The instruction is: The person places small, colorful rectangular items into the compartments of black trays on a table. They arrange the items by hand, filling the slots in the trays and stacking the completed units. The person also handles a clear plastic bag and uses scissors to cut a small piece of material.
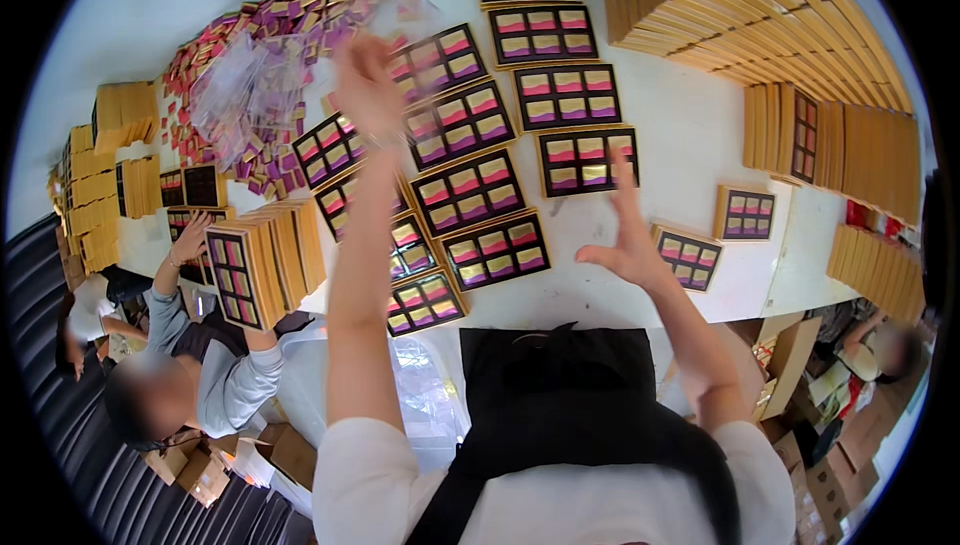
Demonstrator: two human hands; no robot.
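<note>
Black apron fronts the near edge of the tabletop, right hand spread-fingered near a six-compartment box, left hand, finger state too blurred to tell, near wrapped squares.

White table: black trays between left hand and right hand. Pieces heaped mostly left of both, tan stacks right.

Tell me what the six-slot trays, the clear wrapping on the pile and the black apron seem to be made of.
Six-slot trays: likely smooth cardboard, perhaps wood, from their stiff, flat tan sides.
Clear wrapping: looks like glossy plastic film, being see-through and crinkled with pale highlights.
Black apron: probably matte fabric, given its soft drape and low shine.
</note>
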